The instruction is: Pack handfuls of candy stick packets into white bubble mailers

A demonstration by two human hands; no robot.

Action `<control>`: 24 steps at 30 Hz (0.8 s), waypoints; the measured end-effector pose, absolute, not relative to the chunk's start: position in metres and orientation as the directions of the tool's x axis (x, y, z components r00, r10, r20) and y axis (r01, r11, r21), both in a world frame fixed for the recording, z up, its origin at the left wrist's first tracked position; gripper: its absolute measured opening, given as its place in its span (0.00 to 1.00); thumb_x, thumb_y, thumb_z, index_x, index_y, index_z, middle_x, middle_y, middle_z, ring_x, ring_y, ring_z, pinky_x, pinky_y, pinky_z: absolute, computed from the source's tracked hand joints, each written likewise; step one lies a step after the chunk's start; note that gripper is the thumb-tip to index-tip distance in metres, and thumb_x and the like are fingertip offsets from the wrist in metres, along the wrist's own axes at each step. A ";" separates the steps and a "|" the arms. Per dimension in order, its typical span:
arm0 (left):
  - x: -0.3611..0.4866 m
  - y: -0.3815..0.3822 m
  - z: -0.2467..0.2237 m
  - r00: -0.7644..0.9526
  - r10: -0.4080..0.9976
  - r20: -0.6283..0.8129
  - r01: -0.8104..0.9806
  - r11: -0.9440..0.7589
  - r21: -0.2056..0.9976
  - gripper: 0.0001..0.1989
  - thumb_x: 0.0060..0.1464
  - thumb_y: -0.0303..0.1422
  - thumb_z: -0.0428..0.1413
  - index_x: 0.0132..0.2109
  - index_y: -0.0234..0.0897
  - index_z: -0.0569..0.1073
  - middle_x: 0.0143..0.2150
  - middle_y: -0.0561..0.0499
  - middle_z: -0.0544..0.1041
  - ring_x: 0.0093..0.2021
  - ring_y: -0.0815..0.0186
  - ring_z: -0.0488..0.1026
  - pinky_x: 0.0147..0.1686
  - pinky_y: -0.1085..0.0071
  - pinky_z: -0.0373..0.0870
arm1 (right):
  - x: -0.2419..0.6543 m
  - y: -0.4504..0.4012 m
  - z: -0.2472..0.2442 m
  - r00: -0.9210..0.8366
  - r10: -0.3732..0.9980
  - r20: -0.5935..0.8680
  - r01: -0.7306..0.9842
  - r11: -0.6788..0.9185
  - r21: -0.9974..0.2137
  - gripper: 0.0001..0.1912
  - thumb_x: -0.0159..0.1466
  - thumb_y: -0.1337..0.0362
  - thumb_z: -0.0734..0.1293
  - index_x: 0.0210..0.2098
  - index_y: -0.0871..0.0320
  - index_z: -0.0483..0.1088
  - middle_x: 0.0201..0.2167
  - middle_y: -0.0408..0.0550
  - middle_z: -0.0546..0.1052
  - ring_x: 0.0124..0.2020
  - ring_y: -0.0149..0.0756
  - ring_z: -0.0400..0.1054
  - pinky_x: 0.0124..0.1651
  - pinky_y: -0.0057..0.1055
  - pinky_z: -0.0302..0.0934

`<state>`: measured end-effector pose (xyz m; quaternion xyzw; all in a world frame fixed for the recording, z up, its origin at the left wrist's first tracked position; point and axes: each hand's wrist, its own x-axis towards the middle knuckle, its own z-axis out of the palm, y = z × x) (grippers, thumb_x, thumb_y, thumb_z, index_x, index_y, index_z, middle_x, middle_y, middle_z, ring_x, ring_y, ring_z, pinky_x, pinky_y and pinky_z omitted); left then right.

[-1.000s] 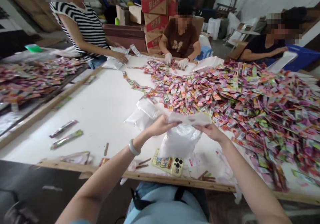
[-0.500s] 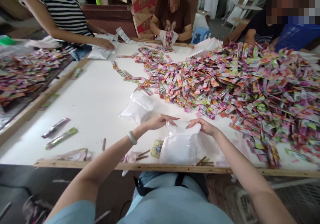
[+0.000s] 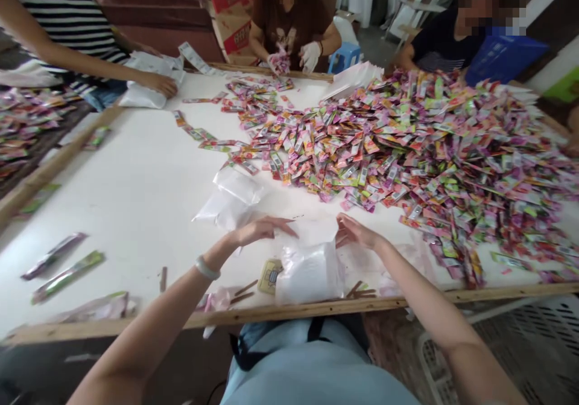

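Observation:
A filled white plastic bag [image 3: 310,272] lies at the table's near edge, its flap spread flat toward the far side. My left hand [image 3: 262,229] is open, with fingers stretched over the left side of the flap. At the flap's right edge, my right hand [image 3: 359,233] has its fingers apart, the tips against or just beside the plastic. A small yellow card or tin [image 3: 270,276] with a dark figure sits left of the bag. Beyond my left hand, more white bags [image 3: 233,197] lie together.
A large heap of colourful snack sachets [image 3: 407,145] covers the right side. Two long packets [image 3: 67,275] lie at the left. Brown sticks [image 3: 362,290] rest by the wooden edge [image 3: 316,310]. Co-workers stand around the table; one gloved hand [image 3: 310,57] is across from me.
Both hands have loosened from their pinch on the flap, and it now lies flatter. The view has shifted, moving the scene leftward. The person opposite has drawn their gloved hands apart.

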<state>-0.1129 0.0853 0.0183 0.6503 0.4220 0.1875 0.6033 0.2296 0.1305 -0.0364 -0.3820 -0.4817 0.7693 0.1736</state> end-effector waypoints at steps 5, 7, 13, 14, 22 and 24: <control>-0.103 0.081 0.052 0.604 0.766 -0.219 0.375 -0.031 0.926 0.20 0.57 0.46 0.54 0.46 0.44 0.85 0.67 0.48 0.73 0.68 0.47 0.67 0.68 0.55 0.59 | 0.194 0.119 -0.021 -0.573 0.773 -0.274 0.163 -0.220 -0.962 0.32 0.46 0.43 0.80 0.42 0.55 0.75 0.34 0.43 0.80 0.33 0.35 0.72 0.37 0.33 0.71; -0.093 0.076 0.042 0.503 0.849 -0.161 0.380 -0.050 0.923 0.18 0.54 0.49 0.59 0.36 0.41 0.84 0.67 0.44 0.73 0.65 0.45 0.70 0.65 0.53 0.63 | 0.189 0.118 -0.019 -0.611 0.769 -0.187 0.111 -0.150 -0.982 0.31 0.45 0.43 0.81 0.40 0.58 0.77 0.37 0.45 0.81 0.38 0.38 0.73 0.45 0.36 0.71; -0.051 0.046 -0.019 -0.081 0.996 -0.032 0.156 0.044 0.987 0.32 0.44 0.46 0.70 0.55 0.40 0.74 0.61 0.40 0.77 0.36 0.66 0.76 0.38 0.68 0.76 | 0.198 0.096 -0.028 -0.457 0.865 -0.205 0.060 -0.201 -0.978 0.29 0.43 0.41 0.80 0.31 0.59 0.78 0.28 0.44 0.80 0.30 0.34 0.70 0.36 0.32 0.67; -0.045 0.039 -0.024 -0.077 0.993 -0.088 0.073 0.093 0.993 0.34 0.45 0.46 0.69 0.57 0.40 0.73 0.56 0.42 0.79 0.31 0.69 0.74 0.33 0.71 0.74 | 0.199 0.090 -0.030 -0.423 0.883 -0.203 0.050 -0.201 -0.978 0.28 0.44 0.41 0.80 0.30 0.59 0.78 0.27 0.45 0.80 0.29 0.34 0.69 0.35 0.31 0.66; -0.078 0.033 0.001 -0.133 0.974 -0.182 -0.094 0.170 0.981 0.34 0.51 0.59 0.60 0.50 0.34 0.75 0.33 0.48 0.81 0.32 0.63 0.78 0.33 0.70 0.76 | 0.177 0.073 -0.012 -0.444 0.860 -0.251 -0.144 -0.345 -0.928 0.26 0.56 0.40 0.75 0.41 0.54 0.75 0.31 0.45 0.81 0.30 0.39 0.76 0.35 0.35 0.71; -0.114 0.043 0.028 -0.297 0.953 -0.062 0.106 0.098 0.989 0.41 0.53 0.58 0.59 0.65 0.36 0.66 0.46 0.42 0.82 0.45 0.55 0.80 0.44 0.62 0.78 | 0.168 0.077 -0.006 -0.505 0.824 -0.256 -0.136 -0.370 -0.919 0.29 0.56 0.40 0.74 0.48 0.52 0.72 0.38 0.48 0.82 0.32 0.41 0.79 0.37 0.38 0.73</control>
